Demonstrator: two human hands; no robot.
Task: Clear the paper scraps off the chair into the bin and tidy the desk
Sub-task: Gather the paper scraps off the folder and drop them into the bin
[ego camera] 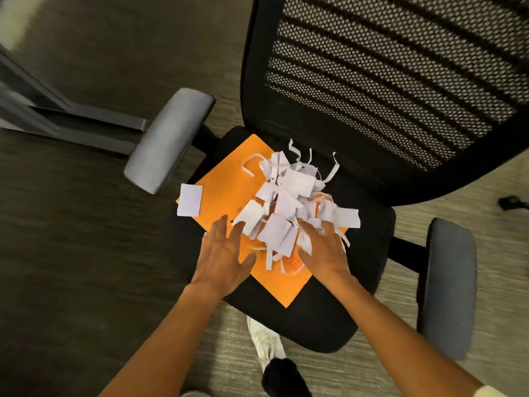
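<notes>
A heap of white paper scraps [289,202] lies on an orange sheet [226,179] spread over the black seat of an office chair [369,247]. One white rectangle [189,200] sits apart at the sheet's left corner. My left hand [221,253] hovers flat at the near left of the heap, fingers spread and holding nothing. My right hand [323,247] rests at the heap's near right side, fingertips touching the scraps, fingers apart. No bin or desk top is in view.
The chair's mesh backrest [400,81] rises behind the heap. Grey armrests stand at the left [169,138] and right [449,285]. A grey desk foot [86,124] lies on the carpet at the left. My white shoe [266,339] shows below the seat.
</notes>
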